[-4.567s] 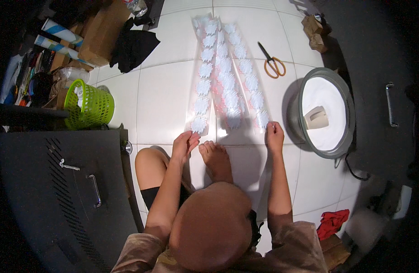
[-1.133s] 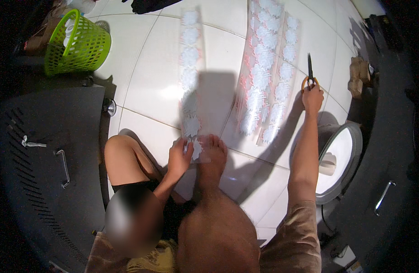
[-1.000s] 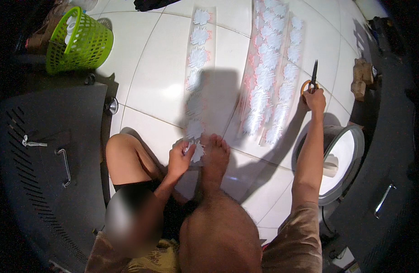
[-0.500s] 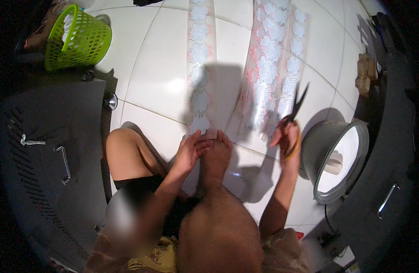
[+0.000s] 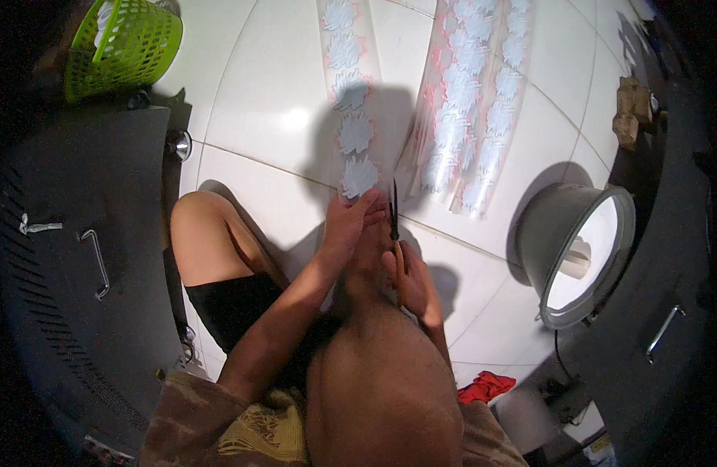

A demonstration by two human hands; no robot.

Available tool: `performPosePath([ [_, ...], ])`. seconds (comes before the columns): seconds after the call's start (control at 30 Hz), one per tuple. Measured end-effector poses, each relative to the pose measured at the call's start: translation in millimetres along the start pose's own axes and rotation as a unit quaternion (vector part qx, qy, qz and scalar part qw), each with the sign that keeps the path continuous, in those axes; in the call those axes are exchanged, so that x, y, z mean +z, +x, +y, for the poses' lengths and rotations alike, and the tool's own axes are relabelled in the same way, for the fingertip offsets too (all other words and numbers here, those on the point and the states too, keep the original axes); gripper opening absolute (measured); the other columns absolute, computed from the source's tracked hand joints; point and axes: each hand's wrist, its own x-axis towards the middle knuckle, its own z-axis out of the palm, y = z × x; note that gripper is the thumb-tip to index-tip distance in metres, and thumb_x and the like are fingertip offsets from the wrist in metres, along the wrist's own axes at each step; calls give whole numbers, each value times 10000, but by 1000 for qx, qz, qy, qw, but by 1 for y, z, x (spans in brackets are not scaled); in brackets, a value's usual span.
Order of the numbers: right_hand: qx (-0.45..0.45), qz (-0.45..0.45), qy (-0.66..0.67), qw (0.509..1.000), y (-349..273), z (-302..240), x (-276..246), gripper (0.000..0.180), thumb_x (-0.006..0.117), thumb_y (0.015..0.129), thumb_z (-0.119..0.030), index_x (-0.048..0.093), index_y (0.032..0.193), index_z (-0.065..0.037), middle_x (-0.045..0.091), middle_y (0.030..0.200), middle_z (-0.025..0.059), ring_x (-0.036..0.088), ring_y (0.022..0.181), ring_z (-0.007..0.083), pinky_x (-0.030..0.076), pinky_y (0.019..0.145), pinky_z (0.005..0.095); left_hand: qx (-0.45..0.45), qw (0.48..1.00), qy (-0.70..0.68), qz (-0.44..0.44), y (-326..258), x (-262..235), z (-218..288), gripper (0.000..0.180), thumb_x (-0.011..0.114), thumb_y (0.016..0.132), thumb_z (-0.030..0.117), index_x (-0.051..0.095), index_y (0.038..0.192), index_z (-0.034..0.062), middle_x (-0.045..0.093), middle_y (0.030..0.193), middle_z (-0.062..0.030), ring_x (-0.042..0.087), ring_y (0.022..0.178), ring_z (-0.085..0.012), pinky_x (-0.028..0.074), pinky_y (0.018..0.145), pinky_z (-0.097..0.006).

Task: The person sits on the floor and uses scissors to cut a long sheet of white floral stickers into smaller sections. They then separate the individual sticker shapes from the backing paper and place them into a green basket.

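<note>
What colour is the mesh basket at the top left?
Bright green, an open plastic mesh basket, clearest in the head view on the white tiled floor.

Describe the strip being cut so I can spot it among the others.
On the white tiled floor, go to the left hand and scissors. The single strip there carries one column of pale shapes; its neighbours lie bunched on the right.

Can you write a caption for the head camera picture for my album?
Seated on a white tiled floor, the left hand holds a sticker strip while the right hand works scissors.

Home floor: white tiles, laundry basket
</note>
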Motion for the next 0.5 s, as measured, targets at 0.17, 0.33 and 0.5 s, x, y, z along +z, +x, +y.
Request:
performPosePath([
  [0.17, -16, 35, -38, 999, 5, -6, 8, 494, 575, 1004, -500, 575, 1056, -9, 563, 774, 52, 538, 679, 140, 439, 579, 321, 21, 999, 32, 16, -3, 0, -3, 287, 689, 971, 239, 666, 1083, -24, 722, 962, -93, 701, 811, -178, 586, 727, -298],
  [0.33, 39, 29, -23, 999, 8, -11, 9, 525, 603, 979, -495, 611, 1157, -1, 650, 985, 195, 636, 902, 307, 496, 754, 408, 26, 998, 55, 11, -2, -2, -4, 289, 690, 970, 240, 665, 1077, -27, 726, 946, -104, 710, 819, -184, 592, 729, -307],
  [0.5, 45, 29, -10, 999, 10, -6, 8, 517, 627, 965, -487, 634, 1102, 11, 699, 998, 249, 680, 895, 365, 519, 779, 444, 20, 999, 38, 8, 2, -3, -5, 284, 680, 974, 213, 655, 1101, -40, 724, 943, -111, 719, 811, -193, 603, 717, -304],
])
